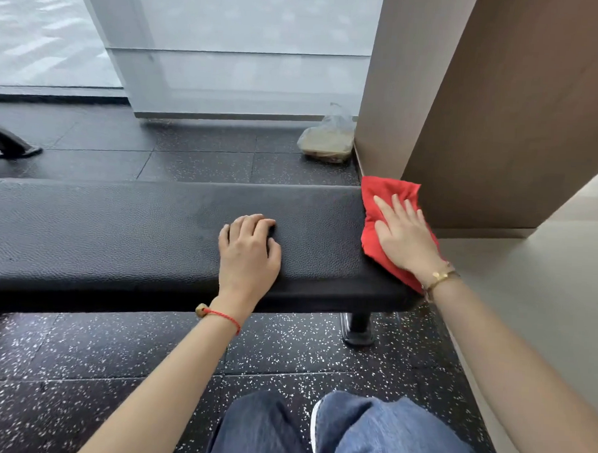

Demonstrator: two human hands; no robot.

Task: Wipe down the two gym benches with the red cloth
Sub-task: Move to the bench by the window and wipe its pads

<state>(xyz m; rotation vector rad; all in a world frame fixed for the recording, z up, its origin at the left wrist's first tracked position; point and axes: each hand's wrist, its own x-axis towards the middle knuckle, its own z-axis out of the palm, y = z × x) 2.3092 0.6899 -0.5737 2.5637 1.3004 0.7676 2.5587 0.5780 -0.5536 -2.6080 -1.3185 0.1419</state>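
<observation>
Most of the ground is covered by a dark speckled floor, and a brown wall is seen rising at the right, beside a pale frosted glass panel. A black padded bench is stretched across the middle of the view, its right end reaching close to the wall and its post planted on the floor beneath. A pair of blue jeans is seen at the bottom edge. A clear plastic bag is set on the floor at the foot of the wall, behind the bench. The red cloth is draped over the right end of the bench and is pressed flat by the right hand, whose fingers are held straight and slightly spread. The left hand is rested on the bench top just beside the cloth, its fingers curled under and nothing held in them.
</observation>
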